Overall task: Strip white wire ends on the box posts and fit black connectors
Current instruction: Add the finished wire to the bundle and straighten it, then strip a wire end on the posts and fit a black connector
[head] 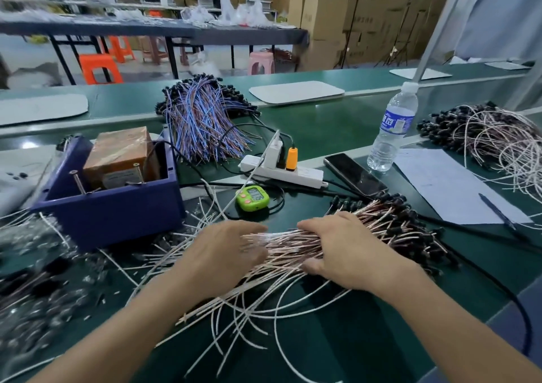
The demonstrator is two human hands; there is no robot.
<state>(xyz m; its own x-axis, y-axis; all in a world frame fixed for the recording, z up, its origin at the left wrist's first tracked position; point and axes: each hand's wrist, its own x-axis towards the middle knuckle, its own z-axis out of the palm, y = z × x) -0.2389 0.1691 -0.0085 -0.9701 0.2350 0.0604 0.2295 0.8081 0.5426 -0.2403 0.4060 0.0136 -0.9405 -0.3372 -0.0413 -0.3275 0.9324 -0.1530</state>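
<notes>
A bundle of pinkish-white wires [287, 243] lies across the green bench in front of me, its black connectors [396, 215] fanned out at the right end. My left hand [223, 253] lies palm down on the bundle's bare left ends, fingers straight. My right hand [343, 248] presses flat on the middle of the bundle, its thumb at the near side. Loose white wires [249, 309] spread out under and in front of both hands. To the left stands the blue box [111, 215] with two metal posts [79, 182] and a brown block [120, 154] inside.
Behind the hands are a green timer [252, 197], a white power strip [281, 171], a phone [355, 174] and a water bottle [393, 127]. A paper sheet [451, 183] and another wire pile [498, 139] lie right. Blue wires [202, 121] sit behind the box; small black parts [35, 294] lie left.
</notes>
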